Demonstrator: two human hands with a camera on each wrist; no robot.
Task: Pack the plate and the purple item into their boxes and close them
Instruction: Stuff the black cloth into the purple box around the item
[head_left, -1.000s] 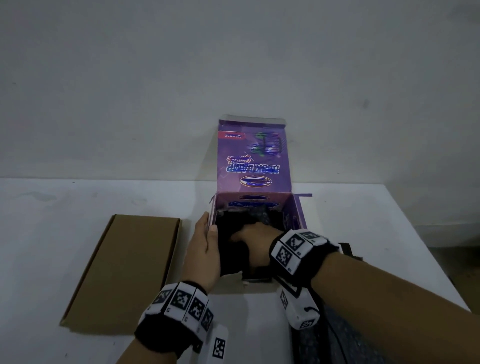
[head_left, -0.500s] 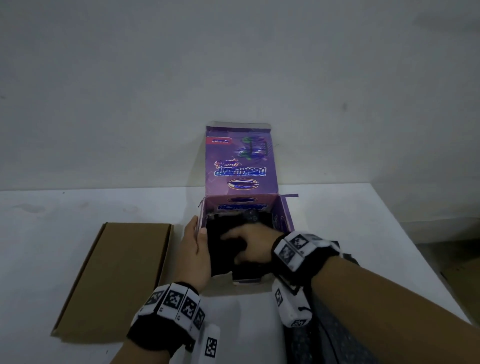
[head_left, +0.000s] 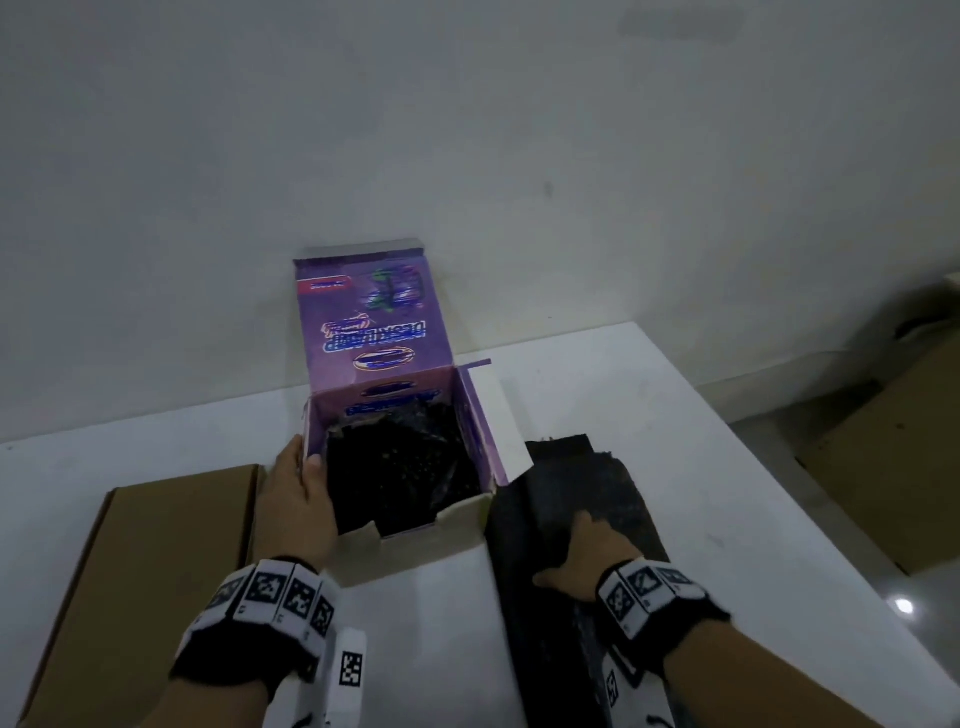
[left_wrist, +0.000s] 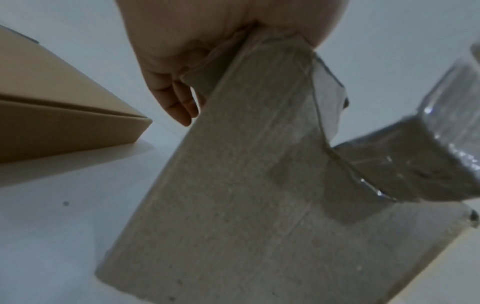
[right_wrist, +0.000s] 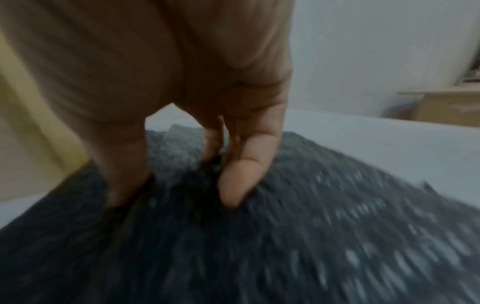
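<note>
The purple box (head_left: 384, 332) stands open in the middle of the white table, lid flap upright. A dark wrapped item (head_left: 400, 467) fills its inside. My left hand (head_left: 296, 493) grips the box's left wall, thumb over the rim and fingers outside. From below, the left wrist view shows my left hand (left_wrist: 176, 72) on the grey cardboard wall (left_wrist: 246, 185). My right hand (head_left: 587, 551) is on a dark speckled sheet (head_left: 587, 483) lying right of the box. In the blurred right wrist view my right hand (right_wrist: 182, 181) pinches a fold of the sheet (right_wrist: 324, 226). No plate is visible.
A flat brown cardboard box (head_left: 156, 571) lies shut on the table left of my left hand, with its corner (left_wrist: 52, 115) close by. Past the table's right edge, brown cartons (head_left: 893, 457) stand on the floor. A white wall rises behind the table.
My right hand has come out of the purple box and moved right and nearer, onto the dark sheet. My left hand stays on the box's left wall.
</note>
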